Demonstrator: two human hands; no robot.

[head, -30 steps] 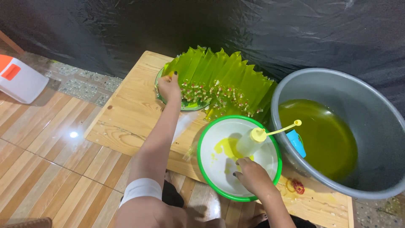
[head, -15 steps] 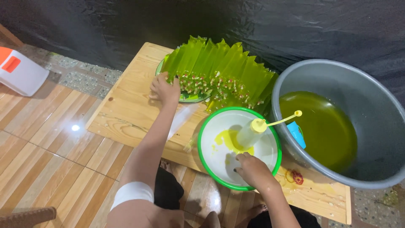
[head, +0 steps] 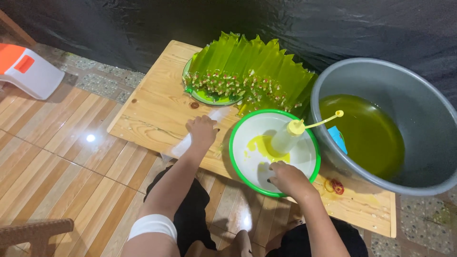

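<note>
My left hand (head: pixel 202 131) lies on one end of a white sheet (head: pixel 178 146) on the wooden table (head: pixel 152 109), fingers curled down on it. My right hand (head: pixel 288 178) grips the near rim of a white bowl with a green rim (head: pixel 304 159), fingertips inside. In the bowl lies a clear squeeze bottle (head: pixel 285 137) with a yellow cap and long nozzle, beside a puddle of yellow liquid (head: pixel 259 145). Beyond it, a green plate (head: pixel 204 96) carries a fan of folded green leaf strips (head: pixel 252 64) with small bits along their lower edge.
A large grey basin (head: pixel 419 100) of yellow-green liquid stands at the right, with a blue object (head: pixel 338 139) in it. Red rubber bands (head: pixel 335 185) lie on the table near the bowl. A white and orange stool (head: pixel 28 71) stands on the tiled floor at left.
My left hand has drawn back from the green plate to the white sheet near the table's front edge. My right hand stays at the bowl's near side.
</note>
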